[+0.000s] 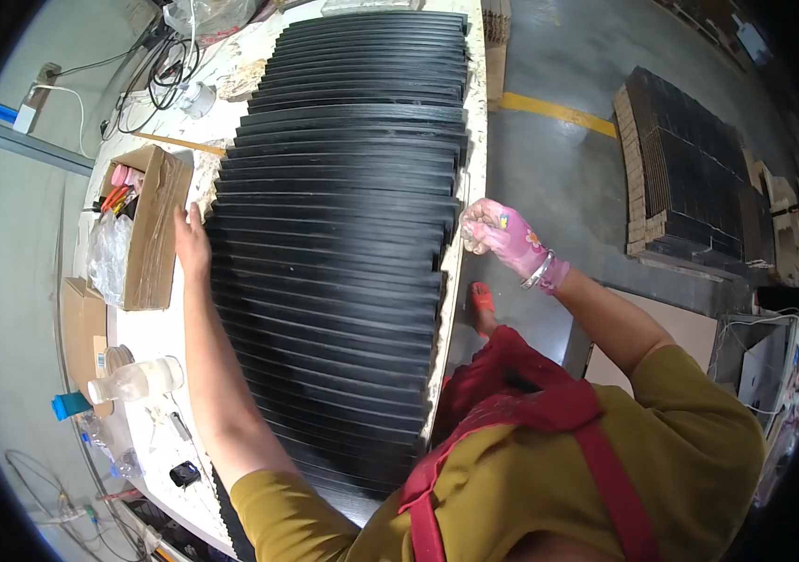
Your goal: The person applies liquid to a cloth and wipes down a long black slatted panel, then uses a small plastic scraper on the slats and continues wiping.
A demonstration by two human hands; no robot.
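Left fingers (pixel 196 218) spread, right fingers (pixel 477 234) curled, can't tell if pinching; black slats (pixel 334 201) between. Guessing end-squaring tbh; next wants even pressure.

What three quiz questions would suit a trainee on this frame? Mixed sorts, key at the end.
1. Multiple choice: what stands just left of the left grip? a) a metal toolbox b) an open cardboard box c) a desk lamp
2. True or false: the black strips lie on the white table.
3. Short answer: which grip wears the pink glove?

Key: 1. b; 2. true; 3. the right grip.
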